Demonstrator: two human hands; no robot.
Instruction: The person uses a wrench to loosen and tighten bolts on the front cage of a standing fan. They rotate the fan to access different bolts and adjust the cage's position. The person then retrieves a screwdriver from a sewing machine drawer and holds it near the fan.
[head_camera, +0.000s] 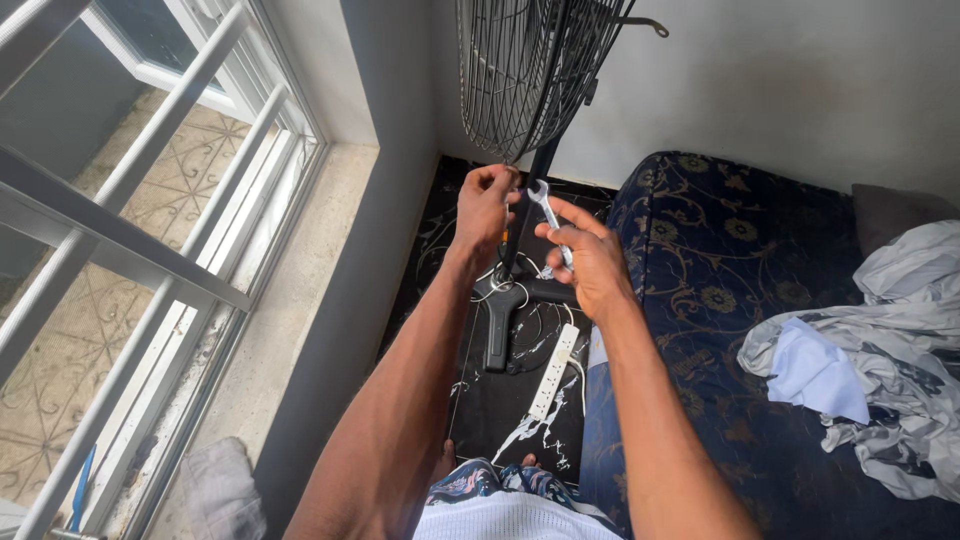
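Right hand (590, 262) pinches a small silver spanner (549, 215), fingers closed on its shank, head pointing to 11 o'clock. Left hand (484, 203), at 9 o'clock of the spanner, curls shut around the black fan pole (520, 215) beneath the wire fan guard (530, 70).

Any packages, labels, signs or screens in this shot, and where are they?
None in view: no package, label, sign or screen.
Nearest things: a silver wrench in the right hand, the left hand on the black fan pole, and a plain white power strip on the floor.
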